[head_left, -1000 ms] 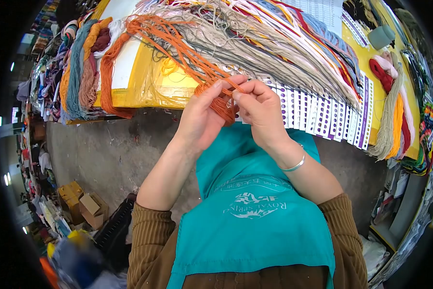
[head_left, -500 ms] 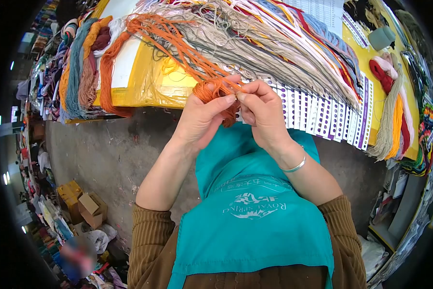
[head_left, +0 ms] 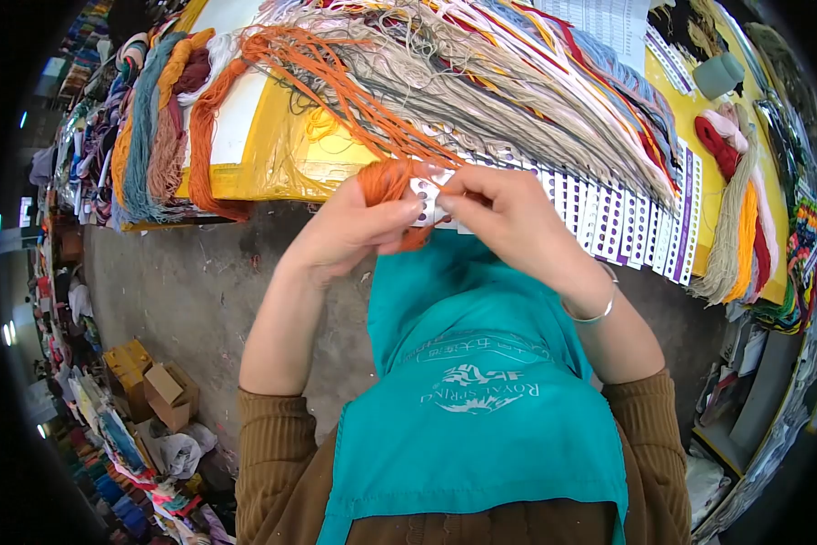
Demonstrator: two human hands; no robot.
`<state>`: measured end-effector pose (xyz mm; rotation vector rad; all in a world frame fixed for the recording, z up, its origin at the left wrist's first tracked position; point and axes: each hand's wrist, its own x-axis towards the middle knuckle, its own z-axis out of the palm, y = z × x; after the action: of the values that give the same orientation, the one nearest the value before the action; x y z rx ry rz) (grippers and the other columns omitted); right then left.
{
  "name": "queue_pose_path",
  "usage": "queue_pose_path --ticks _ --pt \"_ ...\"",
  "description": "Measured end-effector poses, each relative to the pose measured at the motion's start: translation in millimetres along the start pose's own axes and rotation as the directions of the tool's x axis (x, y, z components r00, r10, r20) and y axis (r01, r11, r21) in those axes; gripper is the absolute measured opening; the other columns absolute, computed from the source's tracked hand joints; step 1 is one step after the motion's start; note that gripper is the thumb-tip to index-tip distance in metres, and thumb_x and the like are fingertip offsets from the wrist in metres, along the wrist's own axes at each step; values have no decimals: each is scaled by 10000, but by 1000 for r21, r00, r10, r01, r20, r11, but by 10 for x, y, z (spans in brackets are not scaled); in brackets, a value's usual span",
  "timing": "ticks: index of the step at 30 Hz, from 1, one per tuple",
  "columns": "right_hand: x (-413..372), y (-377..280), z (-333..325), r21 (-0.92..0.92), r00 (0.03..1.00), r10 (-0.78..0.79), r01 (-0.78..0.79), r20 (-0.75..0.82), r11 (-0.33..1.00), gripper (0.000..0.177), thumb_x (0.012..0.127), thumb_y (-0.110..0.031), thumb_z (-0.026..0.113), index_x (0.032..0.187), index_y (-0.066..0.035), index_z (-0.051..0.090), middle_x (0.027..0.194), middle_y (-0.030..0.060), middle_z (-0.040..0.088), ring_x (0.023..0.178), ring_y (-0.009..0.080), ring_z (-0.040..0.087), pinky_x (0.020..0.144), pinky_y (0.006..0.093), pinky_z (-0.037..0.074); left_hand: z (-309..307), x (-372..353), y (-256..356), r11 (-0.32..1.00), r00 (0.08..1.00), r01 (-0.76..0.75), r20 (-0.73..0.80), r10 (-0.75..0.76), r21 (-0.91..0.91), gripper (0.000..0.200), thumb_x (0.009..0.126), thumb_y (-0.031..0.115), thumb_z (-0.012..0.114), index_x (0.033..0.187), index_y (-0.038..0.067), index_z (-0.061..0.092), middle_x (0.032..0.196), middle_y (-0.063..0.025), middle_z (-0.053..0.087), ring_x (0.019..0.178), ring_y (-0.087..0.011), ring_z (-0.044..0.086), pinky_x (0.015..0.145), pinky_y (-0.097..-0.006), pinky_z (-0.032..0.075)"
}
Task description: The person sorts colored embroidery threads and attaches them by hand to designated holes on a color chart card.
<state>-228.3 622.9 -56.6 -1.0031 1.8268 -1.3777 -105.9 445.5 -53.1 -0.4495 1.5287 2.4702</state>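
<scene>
My left hand (head_left: 358, 227) is closed around a looped bundle of orange thread (head_left: 386, 182), its thumb pressing a white card with punched holes (head_left: 424, 202) against the bundle. At the card's right edge my right hand (head_left: 513, 218) pinches a strand of the orange thread; its fingertips are partly hidden. From the bundle, long orange strands run up and left across the table to a hanging orange hank (head_left: 210, 136). Both hands are just off the table's front edge, above the teal apron (head_left: 481, 391).
Grey, cream, pink and red threads (head_left: 518, 100) lie across the yellow table (head_left: 290, 168). A row of white punched cards (head_left: 599, 222) lines its front edge. More hanks hang at left and right. A grey-green spool (head_left: 718, 74) stands at the back right; cardboard boxes (head_left: 168, 391) are on the floor.
The white punched card has come into view between my hands, against the orange bundle. My left hand has shifted slightly left, and my right hand has turned so its back shows more.
</scene>
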Motion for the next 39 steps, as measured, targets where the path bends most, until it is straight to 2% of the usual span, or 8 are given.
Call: queue_pose_path --ticks 2,5,9,15,19,24,28,39 --pt "-2 -185 -169 -192 987 -150 136 -57 972 180 886 -159 597 792 -20 661 861 71 689 784 198 644 667 348 480 -209 -156 50 975 985 174 -46 -169 137 127 927 154 577 930 28 588 554 77 374 433 -15 310 413 -187 308" --pt "107 -203 -444 499 959 -173 265 -223 825 172 916 -147 562 811 -27 629 881 63 678 862 204 617 714 339 469 -912 -519 -41 802 997 -75 -66 44 -592 254 1008 165 451 772 94 514 513 82 298 396 -6 297 317 -175 204" --pt "94 -172 -1381 933 971 -226 154 -81 326 175 957 -120 505 795 -60 535 684 -24 510 632 75 451 552 217 367 -1845 -1254 101 724 842 -476 -496 211 -499 265 1054 200 318 923 60 501 579 44 350 398 -50 244 372 -200 205" --pt "-548 143 -3825 77 623 8 84 -782 994 129 933 -137 537 909 -40 618 755 -17 566 567 26 428 471 176 305 -3613 -2939 -125 719 441 -588 -892 -99 -371 316 1015 157 358 713 116 440 521 57 328 365 -53 204 317 -231 121" --pt "-1268 -204 -5008 -736 260 -696 -367 -669 570 211 876 -188 590 919 -3 683 912 105 639 742 180 537 672 308 428 -3852 -3375 -94 749 -45 -661 -999 3 32 265 1006 155 404 772 101 516 534 70 323 381 -53 184 334 -225 127" --pt "-846 -826 -3944 -825 233 -792 -115 -564 554 206 828 -196 615 823 1 675 779 124 644 695 231 597 619 340 495 -2813 -2192 59 651 484 -732 -825 292 -199 279 1001 146 456 1231 22 553 565 79 340 427 -34 200 378 -209 164" --pt "-464 -425 -2618 -582 759 -338 -65 -556 811 295 879 -185 542 1098 -20 652 1066 1 608 745 59 497 679 219 405 -1466 -871 -88 590 826 -548 -498 265 -594 375 1027 140 364 1384 45 430 565 88 341 423 -25 201 377 -202 152" --pt "-246 86 -600 282 971 108 -168 216 945 425 891 -46 552 1293 -50 415 713 16 614 713 79 564 662 245 422 596 464 -242 989 991 -126 -42 129 78 172 918 171 615 1036 46 599 675 60 488 572 -16 384 496 -192 294"
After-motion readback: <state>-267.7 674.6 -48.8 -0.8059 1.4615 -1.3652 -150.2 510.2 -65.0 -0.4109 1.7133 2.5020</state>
